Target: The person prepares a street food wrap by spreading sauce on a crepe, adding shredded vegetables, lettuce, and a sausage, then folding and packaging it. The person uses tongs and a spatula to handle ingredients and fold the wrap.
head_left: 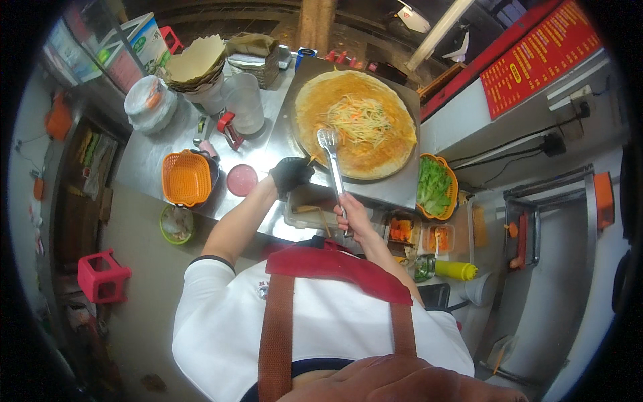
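Observation:
A large round crepe (pixel 314 103) lies on the griddle, with a heap of shredded vegetables (pixel 362 119) at its middle. My bare right hand (pixel 353 215) holds metal serving tongs (pixel 334 163) by the handle end; their tips are over the crepe, at the lower left edge of the shreds. My left hand (pixel 292 174), in a black glove, is at the griddle's lower left edge with its fingers bent. A small orange-yellow bit shows at its fingertips; whether the hand grips it I cannot tell.
Left on the steel counter (pixel 145 163) are an orange basket (pixel 186 178), a pink round lid (pixel 242 180), a red-handled peeler (pixel 229 130), a clear plastic jug (pixel 243 103) and stacked paper bags (pixel 196 60). Lettuce (pixel 434 186), food tubs (pixel 401 230) and a yellow squeeze bottle (pixel 454 270) are at right.

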